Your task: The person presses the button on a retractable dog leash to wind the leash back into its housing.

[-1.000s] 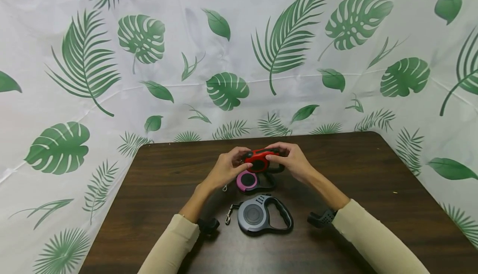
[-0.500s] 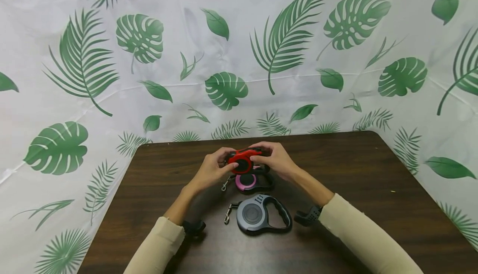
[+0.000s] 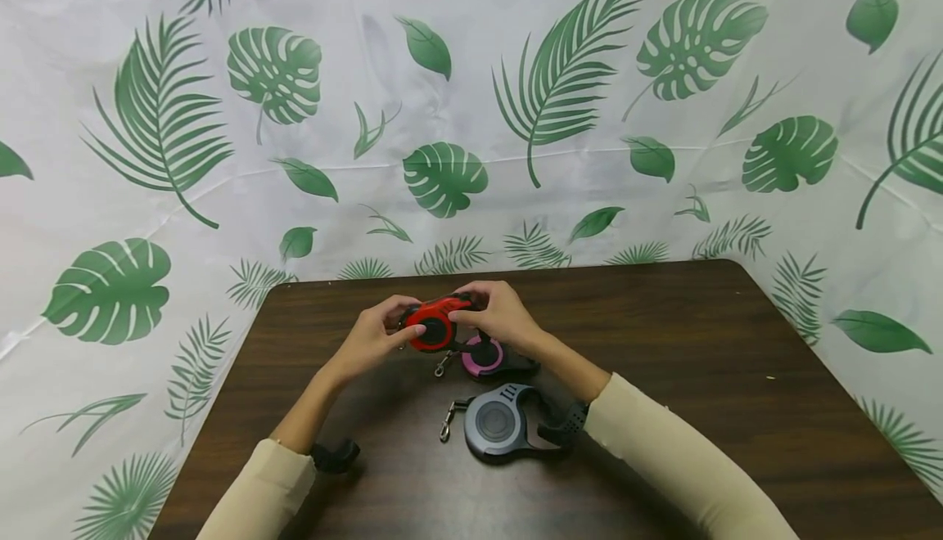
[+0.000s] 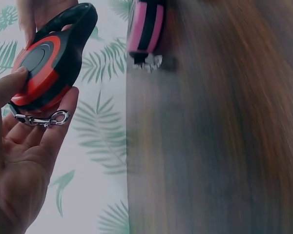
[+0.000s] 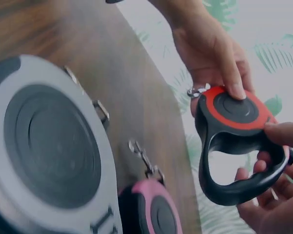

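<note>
Both hands hold a red and black retractable dog leash [image 3: 435, 324] above the far part of the table. My left hand [image 3: 368, 339] grips its rounded body, the thumb on the black round centre; a metal clip [image 4: 44, 119] hangs by the palm. At the handle end, my right hand [image 3: 501, 315] pinches the leash between thumb and fingers. A pink and black leash [image 3: 482, 357] lies on the table just below and right of the held one. Nearer stands a larger grey and black leash [image 3: 496, 421], its handle partly covered by the right wrist's camera strap.
The dark wooden table [image 3: 663, 327] extends to both sides of the leashes. Behind it hangs a white cloth [image 3: 471, 245] printed with green leaves. Metal clips of the grey leash [image 3: 446, 425] and the pink leash [image 3: 442, 365] point left.
Both hands have carried the red leash leftward, from above the pink leash to its upper left. The grey and pink leashes have stayed in place on the table.
</note>
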`<state>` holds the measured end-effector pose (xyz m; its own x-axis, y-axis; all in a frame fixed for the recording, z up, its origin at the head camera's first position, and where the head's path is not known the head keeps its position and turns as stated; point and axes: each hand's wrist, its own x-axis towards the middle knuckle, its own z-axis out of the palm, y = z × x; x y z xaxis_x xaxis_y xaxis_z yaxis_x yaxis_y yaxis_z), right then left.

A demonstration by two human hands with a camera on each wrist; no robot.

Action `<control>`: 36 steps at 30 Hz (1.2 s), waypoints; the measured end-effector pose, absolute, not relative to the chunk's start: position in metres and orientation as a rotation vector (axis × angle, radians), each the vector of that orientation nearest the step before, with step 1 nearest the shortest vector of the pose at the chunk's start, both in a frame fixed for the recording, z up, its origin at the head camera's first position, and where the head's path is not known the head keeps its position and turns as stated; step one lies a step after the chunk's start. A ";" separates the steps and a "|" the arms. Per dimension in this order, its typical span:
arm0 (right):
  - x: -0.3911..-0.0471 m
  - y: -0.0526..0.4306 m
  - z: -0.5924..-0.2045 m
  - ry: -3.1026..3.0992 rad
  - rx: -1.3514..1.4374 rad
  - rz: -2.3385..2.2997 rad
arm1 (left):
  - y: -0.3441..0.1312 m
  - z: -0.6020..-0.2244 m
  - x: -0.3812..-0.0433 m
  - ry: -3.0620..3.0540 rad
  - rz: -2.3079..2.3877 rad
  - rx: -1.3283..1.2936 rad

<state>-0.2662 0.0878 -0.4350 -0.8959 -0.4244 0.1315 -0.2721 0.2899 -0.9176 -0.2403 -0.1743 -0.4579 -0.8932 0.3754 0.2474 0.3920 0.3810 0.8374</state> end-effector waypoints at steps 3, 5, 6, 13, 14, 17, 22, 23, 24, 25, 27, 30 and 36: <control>-0.265 0.077 -0.435 2.484 -0.621 -1.586 | -0.186 -0.458 -0.237 -2.640 -1.571 -0.687; -0.265 0.069 -0.436 2.527 -0.606 -1.539 | -0.194 -0.458 -0.236 -2.669 -1.563 -0.672; -0.265 0.065 -0.436 2.549 -0.599 -1.514 | -0.198 -0.458 -0.235 -2.684 -1.558 -0.663; -0.261 0.041 -0.441 2.638 -0.577 -1.370 | -0.221 -0.459 -0.230 -2.783 -1.572 -0.628; -0.261 0.038 -0.441 2.641 -0.572 -1.356 | -0.224 -0.459 -0.229 -2.795 -1.582 -0.629; -0.259 0.030 -0.442 2.651 -0.560 -1.325 | -0.233 -0.461 -0.229 -2.833 -1.599 -0.637; -0.258 0.020 -0.449 2.647 -0.561 -1.285 | -0.243 -0.466 -0.230 -2.879 -1.644 -0.647; -0.258 0.019 -0.452 2.638 -0.561 -1.278 | -0.245 -0.467 -0.230 -2.889 -1.652 -0.646; -0.259 0.017 -0.454 2.632 -0.564 -1.267 | -0.247 -0.468 -0.230 -2.900 -1.658 -0.645; -0.259 0.016 -0.456 2.629 -0.571 -1.250 | -0.248 -0.470 -0.230 -2.912 -1.657 -0.644; -0.260 0.015 -0.460 2.621 -0.580 -1.221 | -0.251 -0.472 -0.230 -2.934 -1.663 -0.646; -0.260 0.013 -0.464 2.625 -0.603 -1.171 | -0.255 -0.476 -0.230 -2.967 -1.671 -0.653; -0.258 0.010 -0.466 2.618 -0.629 -1.117 | -0.259 -0.482 -0.231 -3.000 -1.742 -0.635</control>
